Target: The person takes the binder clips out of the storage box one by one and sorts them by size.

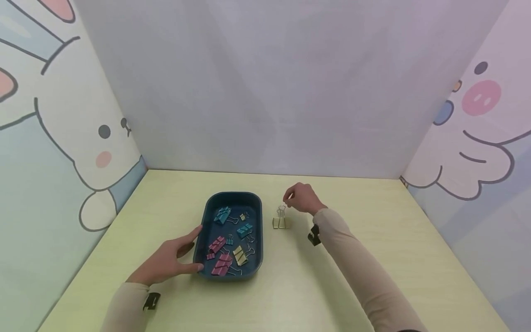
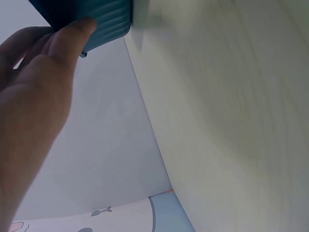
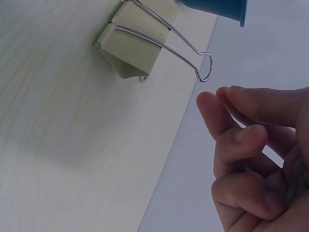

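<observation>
My left hand (image 1: 168,260) is at the left side of a dark blue tray (image 1: 260,249), thumb and fingers spread along its edge. In the left wrist view the thumb (image 2: 72,38) rests on the tray's ribbed outer wall (image 2: 113,21). My right hand (image 1: 304,198) is just above a yellow binder clip (image 1: 282,223) that stands upright on the table, wire handles up. The right wrist view shows loosely bent fingers (image 3: 241,145) with nothing between them, the fingertips a small gap from the handle loop. Several teal, pink and yellow binder clips (image 1: 222,263) lie inside the tray.
The pale yellow table (image 1: 365,230) ends at a grey back wall (image 1: 265,92). Side panels carry cartoon animals, a rabbit-like one (image 1: 83,129) on the left and a pink-nosed one (image 1: 477,129) on the right. Each wrist wears a black device (image 1: 314,235).
</observation>
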A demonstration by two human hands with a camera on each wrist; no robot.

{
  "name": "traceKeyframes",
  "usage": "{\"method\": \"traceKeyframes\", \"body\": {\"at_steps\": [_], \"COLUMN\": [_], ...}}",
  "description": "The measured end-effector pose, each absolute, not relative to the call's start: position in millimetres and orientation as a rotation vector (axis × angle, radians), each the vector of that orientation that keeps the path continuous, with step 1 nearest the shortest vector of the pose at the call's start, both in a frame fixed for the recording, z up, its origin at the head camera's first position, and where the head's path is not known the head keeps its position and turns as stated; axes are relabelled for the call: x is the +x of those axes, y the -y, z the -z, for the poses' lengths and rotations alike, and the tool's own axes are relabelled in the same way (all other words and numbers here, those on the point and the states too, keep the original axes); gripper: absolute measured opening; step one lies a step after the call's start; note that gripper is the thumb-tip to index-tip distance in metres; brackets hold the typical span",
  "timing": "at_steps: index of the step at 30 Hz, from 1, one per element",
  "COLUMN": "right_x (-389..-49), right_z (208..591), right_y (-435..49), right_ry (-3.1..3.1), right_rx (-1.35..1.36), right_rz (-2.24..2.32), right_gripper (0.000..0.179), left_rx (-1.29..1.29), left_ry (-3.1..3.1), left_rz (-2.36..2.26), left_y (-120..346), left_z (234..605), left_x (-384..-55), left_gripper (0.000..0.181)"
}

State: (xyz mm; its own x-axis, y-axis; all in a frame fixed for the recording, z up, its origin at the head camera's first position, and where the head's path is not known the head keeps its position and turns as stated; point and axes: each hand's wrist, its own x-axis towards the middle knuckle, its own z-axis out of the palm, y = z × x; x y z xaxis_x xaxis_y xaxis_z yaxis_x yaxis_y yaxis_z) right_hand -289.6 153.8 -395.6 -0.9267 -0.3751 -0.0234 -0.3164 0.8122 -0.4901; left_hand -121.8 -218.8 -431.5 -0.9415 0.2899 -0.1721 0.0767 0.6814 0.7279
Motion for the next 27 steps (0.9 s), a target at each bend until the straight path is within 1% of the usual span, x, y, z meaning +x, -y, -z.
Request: {"method": "traceKeyframes", "body": {"at_steps": [6,11,18,27], "right_x": [-291.2,-287.5,-282.5,-266.8], "right_z": [392.9,390.4,386.4,377.5], "right_y": [-152.2,-147.3,-135.6,-113.9], "right_ry": [-2.856,-2.859,-2.842,-2.801], "right_rx": [-0.531,-0.506,-0.561,-0.600], "right_rz": [0.782,0.819,0.850,0.896], "right_gripper": [0.014,0.010,0.008,0.008], "left_rx": [0.314,0.309,0.306,0.307], "left_ry": [-2.608,-2.594,-2.607,-2.609], "left_rz": [-1.146,-1.152,-1.146,-1.148], "left_y": [221.2,220.9,220.7,219.6], "left_z": [432.6,432.7,433.5,431.3], "left_x": [-123.3,-124.3,-122.2,-120.8], "left_gripper": [0.102,0.103,0.102,0.102]}}
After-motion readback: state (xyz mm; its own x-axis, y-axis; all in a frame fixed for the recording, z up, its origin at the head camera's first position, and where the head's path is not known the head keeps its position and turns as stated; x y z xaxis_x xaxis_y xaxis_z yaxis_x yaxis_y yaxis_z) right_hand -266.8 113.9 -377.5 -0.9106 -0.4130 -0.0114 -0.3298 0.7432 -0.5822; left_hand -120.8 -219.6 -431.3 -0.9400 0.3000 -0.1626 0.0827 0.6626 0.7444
